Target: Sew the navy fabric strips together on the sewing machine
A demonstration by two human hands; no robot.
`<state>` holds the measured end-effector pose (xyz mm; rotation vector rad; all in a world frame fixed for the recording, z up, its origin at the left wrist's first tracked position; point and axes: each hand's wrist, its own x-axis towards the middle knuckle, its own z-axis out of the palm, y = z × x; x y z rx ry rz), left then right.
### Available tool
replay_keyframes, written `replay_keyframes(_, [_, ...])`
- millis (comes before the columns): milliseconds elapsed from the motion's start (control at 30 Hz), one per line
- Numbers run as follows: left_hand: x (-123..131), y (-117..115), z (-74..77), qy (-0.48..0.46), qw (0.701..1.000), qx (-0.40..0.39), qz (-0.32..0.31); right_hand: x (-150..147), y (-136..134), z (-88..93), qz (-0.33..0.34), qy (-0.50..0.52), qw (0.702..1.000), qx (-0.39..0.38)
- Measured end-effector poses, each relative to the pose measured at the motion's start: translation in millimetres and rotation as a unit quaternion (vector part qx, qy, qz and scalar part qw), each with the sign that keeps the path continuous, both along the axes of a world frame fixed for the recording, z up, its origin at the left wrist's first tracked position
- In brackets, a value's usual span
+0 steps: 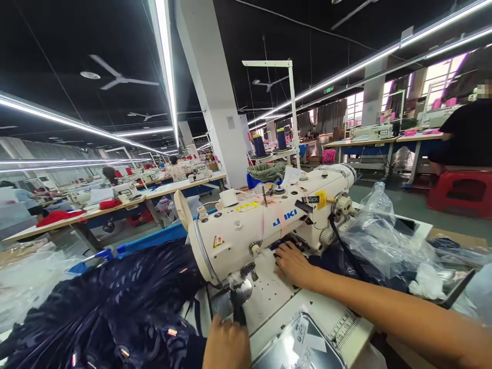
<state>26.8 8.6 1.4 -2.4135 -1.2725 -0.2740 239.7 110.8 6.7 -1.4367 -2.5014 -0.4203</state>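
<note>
A white JUKI sewing machine (269,220) stands in front of me. My left hand (226,342) is closed at the near side of its needle area, round a dark navy strap (238,307) that runs up toward the presser foot. My right hand (292,264) reaches under the machine's arm. Its fingers are bent together against dark material there, and their tips are hidden. A large heap of navy drawstring pieces (126,292) with shiny metal ends lies to the left of the machine. More navy fabric (330,261) lies behind my right wrist.
A silver tin lid (302,343) lies at the machine bed's front, beside a printed ruler scale (346,328). Clear plastic bags (380,236) and a dark tray (457,289) are on the right. Thread cones (259,146) stand behind. A person (467,123) sits near a red stool (461,192).
</note>
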Motion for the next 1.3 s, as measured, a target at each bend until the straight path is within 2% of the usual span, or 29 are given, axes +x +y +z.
replay_keyframes(133, [25,13,-7.3,-0.073,0.995,-0.042,0.056,-4,3,-3.6,0.018,-0.044,0.999,0.013])
replay_keyframes(267, [18,21,-7.0,-0.085,0.995,-0.010,0.040,-8,2,5.2,0.025,-0.077,0.996,0.041])
replay_keyframes(367, [7,26,-5.0,-0.069,0.997,0.013,-0.013,-17,-3,5.9,0.075,0.041,0.996,0.027])
replay_keyframes(467, [1,26,-4.2,-0.062,0.997,-0.016,-0.047,-30,-9,-3.0,0.104,0.189,0.972,-0.093])
replay_keyframes(533, [-1,22,-3.4,-0.057,0.997,-0.030,-0.044,-34,-11,-10.2,0.095,0.223,0.960,-0.139])
replay_keyframes(600, [-6,13,-2.2,-0.055,0.997,-0.031,-0.039,-30,-13,-14.7,0.102,0.234,0.957,-0.138])
replay_keyframes(667, [-11,4,-0.6,-0.058,0.997,-0.037,-0.041,-21,-14,-15.5,0.168,0.242,0.947,-0.130])
replay_keyframes(767, [-17,-7,3.5,-0.050,0.996,-0.065,-0.047,-8,-17,-13.3,0.315,0.186,0.925,-0.099])
replay_keyframes(833, [-16,-9,8.2,-0.033,0.993,-0.112,-0.030,-4,-20,-12.9,0.355,0.127,0.924,-0.069])
replay_keyframes(933, [-11,-8,15.9,-0.022,0.982,-0.189,0.009,-10,-21,-16.6,0.329,0.089,0.939,-0.043])
replay_keyframes(1033, [-8,-7,15.6,-0.024,0.978,-0.204,0.015,-22,-20,-23.6,0.284,0.117,0.950,-0.045])
replay_keyframes(1167, [-15,-8,-3.6,-0.008,0.987,-0.162,-0.008,-39,-19,-29.7,0.232,0.165,0.956,-0.067])
replay_keyframes(1300, [-22,-7,-24.7,0.014,0.996,-0.079,-0.047,-53,-19,-26.5,0.245,0.125,0.958,-0.077])
